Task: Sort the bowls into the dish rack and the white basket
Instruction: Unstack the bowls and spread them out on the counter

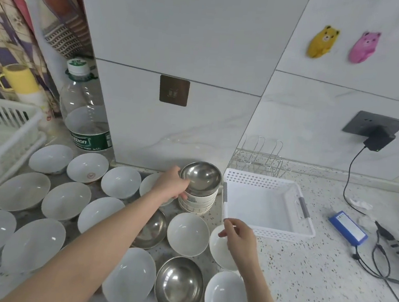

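Note:
Several white bowls (67, 200) lie spread over the speckled counter, with a steel bowl (178, 285) at the front and a second steel bowl (152, 229) partly under my left forearm. My left hand (171, 184) grips the rim of a third steel bowl (202, 178), which sits on top of a short stack of patterned white bowls (198, 205). My right hand (238, 233) hovers over a white bowl (219, 252) beside the near left corner of the white basket (259, 179), fingers loosely curled, holding nothing. A white plastic dish rack (7, 132) stands at far left.
A small wire rack (259, 156) stands behind the basket against the wall. A large water bottle (87, 120) and a yellow mug (20, 80) are at back left. At right are a blue battery pack (348, 227), black cables (378, 260) and a plugged-in charger (378, 140).

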